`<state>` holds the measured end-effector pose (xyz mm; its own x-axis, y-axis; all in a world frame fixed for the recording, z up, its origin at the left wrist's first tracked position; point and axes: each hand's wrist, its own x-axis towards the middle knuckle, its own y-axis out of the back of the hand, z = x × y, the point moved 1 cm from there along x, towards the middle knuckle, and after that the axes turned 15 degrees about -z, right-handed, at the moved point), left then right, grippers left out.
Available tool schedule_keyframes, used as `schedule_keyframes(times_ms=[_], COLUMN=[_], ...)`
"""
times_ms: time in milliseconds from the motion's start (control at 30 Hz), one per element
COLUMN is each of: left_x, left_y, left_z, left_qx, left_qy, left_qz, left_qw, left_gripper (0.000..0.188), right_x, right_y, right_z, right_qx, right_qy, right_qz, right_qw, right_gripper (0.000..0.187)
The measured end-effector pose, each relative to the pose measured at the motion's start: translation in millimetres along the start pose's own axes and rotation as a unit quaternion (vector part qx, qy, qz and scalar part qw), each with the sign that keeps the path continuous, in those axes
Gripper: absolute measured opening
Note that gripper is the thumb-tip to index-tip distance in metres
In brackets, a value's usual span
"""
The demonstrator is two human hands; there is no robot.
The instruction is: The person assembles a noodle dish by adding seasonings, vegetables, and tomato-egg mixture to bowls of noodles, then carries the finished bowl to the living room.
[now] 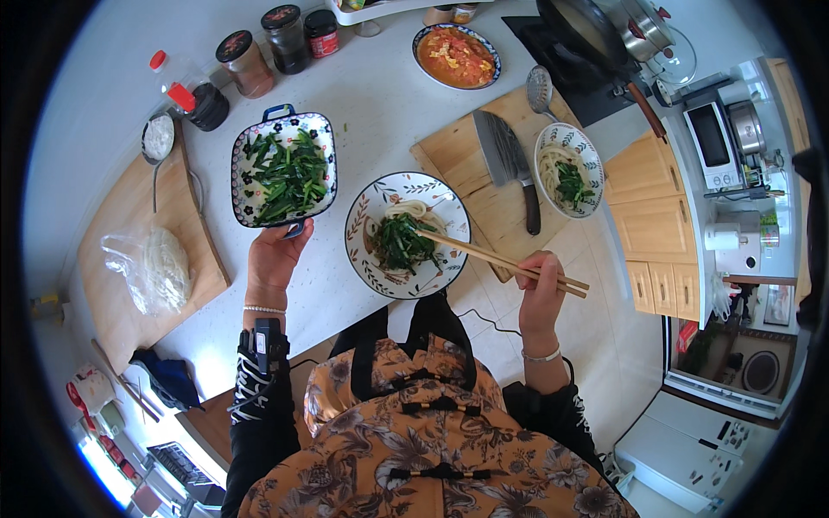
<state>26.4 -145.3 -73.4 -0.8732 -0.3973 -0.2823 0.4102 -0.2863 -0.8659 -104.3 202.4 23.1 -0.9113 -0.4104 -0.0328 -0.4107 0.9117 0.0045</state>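
Note:
My left hand (275, 259) grips the near handle of a square patterned dish (244, 204) that holds chopped cooked greens (289, 173). In my right hand (541, 283) is a pair of wooden chopsticks (492, 256). Their tips touch the greens (402, 243) lying on noodles in a large leaf-patterned bowl (369, 200) at the counter's front edge. A smaller patterned bowl (591, 159) with noodles and greens stands to the right, by the cutting board (449, 155).
A cleaver (509, 160) lies on the board beside a slotted spoon (540, 89). Behind stands a bowl of tomato and egg (456, 57); a wok (583, 34) rests on the stove. At left are jars (244, 65), a red-capped bottle (203, 104) and bagged noodles (160, 268) on another board (104, 216).

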Motion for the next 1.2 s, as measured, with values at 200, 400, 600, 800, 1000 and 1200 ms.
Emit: schedule_keyframes(times_ms=[200,400,600,800,1000,1200], left_x=[26,42,49,54,55,23], left_y=[7,9,18,19,19,-2], left_z=[-3,-7,-12,-12,-15,-23], left_qx=[-0.010,-0.034,-0.029,-0.044,0.010,-0.041], left_qy=[0.008,0.019,0.017,0.011,0.028,0.079], left_qz=[0.020,0.021,0.031,0.042,0.042,0.102], left_qw=[1.000,0.999,0.999,0.998,0.999,0.991], left_gripper=[0.034,0.039,0.042,0.040,0.031,0.019], right_x=[7,13,15,11,10,33], right_y=[7,14,8,1,3,44], right_z=[1,-16,-64,-114,-126,-97], right_qx=[0.217,0.415,0.547,0.579,0.611,0.648], right_qy=[-0.045,-0.094,-0.074,-0.036,-0.007,0.013], right_qz=[0.079,0.037,-0.079,-0.243,-0.287,-0.156], right_qw=[0.972,0.904,0.830,0.778,0.738,0.745], right_gripper=[0.037,0.036,0.041,0.046,0.047,0.045])
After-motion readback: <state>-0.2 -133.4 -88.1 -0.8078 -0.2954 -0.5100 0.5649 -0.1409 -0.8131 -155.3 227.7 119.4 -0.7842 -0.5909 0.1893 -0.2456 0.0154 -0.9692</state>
